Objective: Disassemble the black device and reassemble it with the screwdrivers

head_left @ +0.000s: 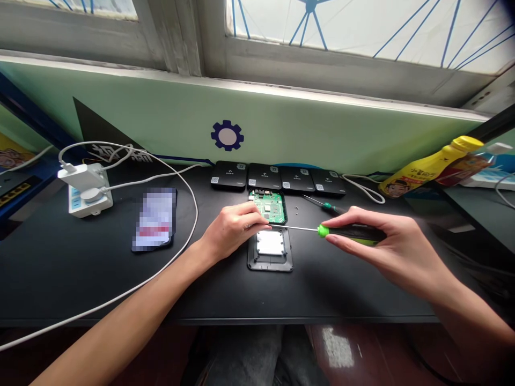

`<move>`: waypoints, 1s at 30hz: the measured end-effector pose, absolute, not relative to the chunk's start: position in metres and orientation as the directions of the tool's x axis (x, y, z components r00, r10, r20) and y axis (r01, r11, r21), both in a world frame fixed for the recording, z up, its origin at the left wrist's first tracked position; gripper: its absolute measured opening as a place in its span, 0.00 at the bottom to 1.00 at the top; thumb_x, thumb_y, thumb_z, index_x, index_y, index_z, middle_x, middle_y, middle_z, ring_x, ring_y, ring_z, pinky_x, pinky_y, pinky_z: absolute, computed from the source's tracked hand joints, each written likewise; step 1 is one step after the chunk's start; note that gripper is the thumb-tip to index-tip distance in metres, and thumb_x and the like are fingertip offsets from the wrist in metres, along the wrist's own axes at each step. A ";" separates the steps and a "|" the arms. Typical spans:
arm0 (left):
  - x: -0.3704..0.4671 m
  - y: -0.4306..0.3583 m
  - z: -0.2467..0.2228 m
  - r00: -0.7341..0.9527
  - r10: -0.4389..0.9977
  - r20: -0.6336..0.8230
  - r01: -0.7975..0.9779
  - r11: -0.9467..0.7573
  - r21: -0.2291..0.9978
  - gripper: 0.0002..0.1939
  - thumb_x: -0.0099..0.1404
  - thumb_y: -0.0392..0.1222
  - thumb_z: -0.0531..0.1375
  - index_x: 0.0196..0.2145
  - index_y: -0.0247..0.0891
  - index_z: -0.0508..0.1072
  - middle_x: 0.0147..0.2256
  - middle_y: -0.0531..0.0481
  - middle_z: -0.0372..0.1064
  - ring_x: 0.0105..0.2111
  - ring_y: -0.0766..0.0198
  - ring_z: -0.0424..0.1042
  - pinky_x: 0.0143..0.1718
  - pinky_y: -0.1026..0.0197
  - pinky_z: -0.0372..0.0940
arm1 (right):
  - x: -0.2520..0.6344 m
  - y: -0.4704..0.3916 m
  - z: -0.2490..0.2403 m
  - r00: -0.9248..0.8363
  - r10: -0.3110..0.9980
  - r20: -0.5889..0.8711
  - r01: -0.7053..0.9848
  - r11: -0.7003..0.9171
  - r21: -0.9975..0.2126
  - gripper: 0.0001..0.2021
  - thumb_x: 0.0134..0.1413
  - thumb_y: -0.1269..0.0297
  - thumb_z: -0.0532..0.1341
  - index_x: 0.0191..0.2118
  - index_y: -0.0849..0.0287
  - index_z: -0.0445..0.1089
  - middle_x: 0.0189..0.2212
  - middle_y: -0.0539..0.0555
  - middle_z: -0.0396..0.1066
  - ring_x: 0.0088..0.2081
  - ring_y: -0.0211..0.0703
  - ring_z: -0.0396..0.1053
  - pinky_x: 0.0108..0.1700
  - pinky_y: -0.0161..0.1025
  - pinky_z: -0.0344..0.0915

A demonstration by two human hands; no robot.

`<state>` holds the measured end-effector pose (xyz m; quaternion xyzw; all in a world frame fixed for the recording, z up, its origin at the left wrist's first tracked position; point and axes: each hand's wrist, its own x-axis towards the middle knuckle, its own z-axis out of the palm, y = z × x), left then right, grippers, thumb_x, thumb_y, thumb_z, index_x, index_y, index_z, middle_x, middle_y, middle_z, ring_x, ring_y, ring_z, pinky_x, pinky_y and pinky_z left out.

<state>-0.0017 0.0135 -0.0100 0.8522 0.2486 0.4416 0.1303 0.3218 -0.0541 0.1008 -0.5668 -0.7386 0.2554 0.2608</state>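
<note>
My right hand (pixel 374 236) grips a screwdriver (pixel 323 230) by its black and green handle, its metal shaft pointing left and lying almost level. At the shaft's tip, the thumb and fingers of my left hand (pixel 235 225) are pinched together; whatever is between them is too small or hidden to make out. Just beyond the fingertips lies an opened black case with a green circuit board (pixel 271 206), partly covered by my left hand. Nearer to me is a black cover (pixel 270 265) with a pale metal plate (pixel 270 243) in its middle.
Several closed black boxes (pixel 264 176) line the back of the desk. A second screwdriver (pixel 332 208) and tiny screws (pixel 296 209) lie right of the board. At left are a phone (pixel 155 220), a power strip (pixel 90 195) and a looping white cable (pixel 196 206). A yellow bottle (pixel 430 166) leans at right.
</note>
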 end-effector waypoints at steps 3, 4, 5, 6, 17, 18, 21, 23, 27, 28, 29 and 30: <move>-0.002 0.014 -0.010 0.490 0.529 0.693 0.299 -0.848 0.437 0.03 0.78 0.37 0.69 0.42 0.38 0.82 0.38 0.49 0.80 0.36 0.64 0.79 0.40 0.62 0.73 | 0.322 -0.054 0.100 -0.215 0.972 0.097 0.709 0.223 -0.669 0.14 0.63 0.45 0.75 0.48 0.46 0.86 0.42 0.51 0.84 0.42 0.50 0.78 0.48 0.47 0.72; -0.002 0.014 -0.010 0.492 0.527 0.693 0.293 -0.850 0.438 0.04 0.78 0.37 0.68 0.42 0.38 0.82 0.38 0.49 0.80 0.36 0.64 0.79 0.40 0.62 0.73 | 0.323 -0.054 0.100 -0.216 0.972 0.095 0.710 0.223 -0.667 0.14 0.63 0.45 0.75 0.48 0.46 0.86 0.43 0.51 0.84 0.43 0.50 0.79 0.48 0.47 0.73; -0.002 0.014 -0.009 0.499 0.524 0.690 0.286 -0.851 0.440 0.04 0.78 0.37 0.68 0.42 0.38 0.82 0.39 0.48 0.80 0.36 0.64 0.79 0.39 0.62 0.73 | 0.323 -0.053 0.101 -0.219 0.971 0.094 0.711 0.225 -0.666 0.14 0.63 0.45 0.75 0.48 0.45 0.86 0.43 0.51 0.84 0.43 0.50 0.79 0.48 0.47 0.73; -0.002 0.014 -0.009 0.508 0.522 0.685 0.279 -0.852 0.443 0.04 0.79 0.37 0.68 0.42 0.37 0.83 0.39 0.48 0.80 0.37 0.64 0.79 0.39 0.62 0.73 | 0.323 -0.053 0.101 -0.223 0.971 0.090 0.712 0.226 -0.665 0.14 0.63 0.45 0.75 0.48 0.45 0.86 0.43 0.51 0.84 0.44 0.51 0.79 0.48 0.47 0.73; -0.002 0.013 -0.012 0.538 0.610 0.582 0.378 -0.791 0.481 0.05 0.78 0.38 0.69 0.40 0.39 0.85 0.38 0.48 0.80 0.37 0.62 0.78 0.40 0.60 0.71 | 0.299 -0.039 0.142 -0.455 0.890 0.038 0.727 0.395 -0.562 0.14 0.63 0.61 0.71 0.52 0.50 0.74 0.48 0.53 0.82 0.48 0.52 0.80 0.46 0.46 0.73; -0.004 0.014 -0.010 0.523 0.626 0.578 0.390 -0.779 0.490 0.04 0.77 0.39 0.70 0.40 0.40 0.86 0.38 0.49 0.80 0.36 0.62 0.78 0.39 0.60 0.71 | 0.294 -0.036 0.147 -0.471 0.880 0.060 0.727 0.426 -0.539 0.11 0.62 0.62 0.71 0.48 0.51 0.74 0.46 0.53 0.83 0.44 0.50 0.80 0.43 0.45 0.72; -0.007 0.017 -0.004 0.491 0.667 0.560 0.406 -0.744 0.531 0.03 0.74 0.41 0.73 0.40 0.40 0.87 0.37 0.51 0.77 0.34 0.63 0.76 0.37 0.60 0.68 | 0.277 -0.025 0.158 -0.491 0.856 0.163 0.716 0.503 -0.484 0.06 0.61 0.63 0.71 0.43 0.52 0.77 0.40 0.51 0.83 0.37 0.47 0.77 0.39 0.43 0.68; -0.009 0.019 -0.001 0.506 0.689 0.519 0.396 -0.720 0.570 0.04 0.73 0.42 0.74 0.39 0.41 0.87 0.36 0.51 0.78 0.34 0.64 0.76 0.37 0.60 0.68 | 0.265 -0.016 0.162 -0.516 0.815 0.263 0.676 0.576 -0.459 0.07 0.62 0.65 0.70 0.45 0.53 0.78 0.44 0.52 0.83 0.40 0.46 0.77 0.41 0.43 0.68; -0.012 0.021 -0.002 0.564 0.716 0.410 0.416 -0.676 0.608 0.07 0.72 0.47 0.75 0.37 0.43 0.88 0.36 0.50 0.80 0.35 0.61 0.76 0.39 0.58 0.67 | 0.247 0.001 0.161 -0.601 0.753 0.267 0.624 0.651 -0.432 0.08 0.63 0.67 0.70 0.47 0.55 0.77 0.40 0.51 0.81 0.34 0.41 0.71 0.38 0.40 0.62; -0.012 0.022 -0.004 0.574 0.719 0.392 0.427 -0.672 0.605 0.08 0.72 0.48 0.75 0.37 0.43 0.88 0.36 0.50 0.80 0.36 0.61 0.76 0.40 0.57 0.67 | 0.244 0.005 0.161 -0.626 0.742 0.239 0.624 0.661 -0.417 0.07 0.64 0.66 0.70 0.47 0.55 0.77 0.38 0.50 0.80 0.33 0.40 0.69 0.37 0.40 0.61; -0.013 0.023 -0.006 0.582 0.718 0.381 0.435 -0.671 0.600 0.09 0.72 0.49 0.75 0.36 0.44 0.88 0.36 0.50 0.80 0.36 0.60 0.76 0.41 0.57 0.66 | 0.242 0.008 0.161 -0.646 0.732 0.216 0.623 0.669 -0.405 0.07 0.64 0.65 0.70 0.46 0.56 0.76 0.37 0.50 0.79 0.33 0.40 0.68 0.37 0.40 0.59; -0.013 0.023 -0.007 0.588 0.716 0.377 0.440 -0.674 0.594 0.09 0.72 0.50 0.75 0.36 0.44 0.87 0.37 0.51 0.81 0.36 0.60 0.76 0.41 0.56 0.66 | 0.240 0.011 0.161 -0.661 0.723 0.201 0.622 0.678 -0.393 0.06 0.65 0.65 0.69 0.46 0.56 0.75 0.36 0.50 0.78 0.34 0.40 0.67 0.38 0.40 0.59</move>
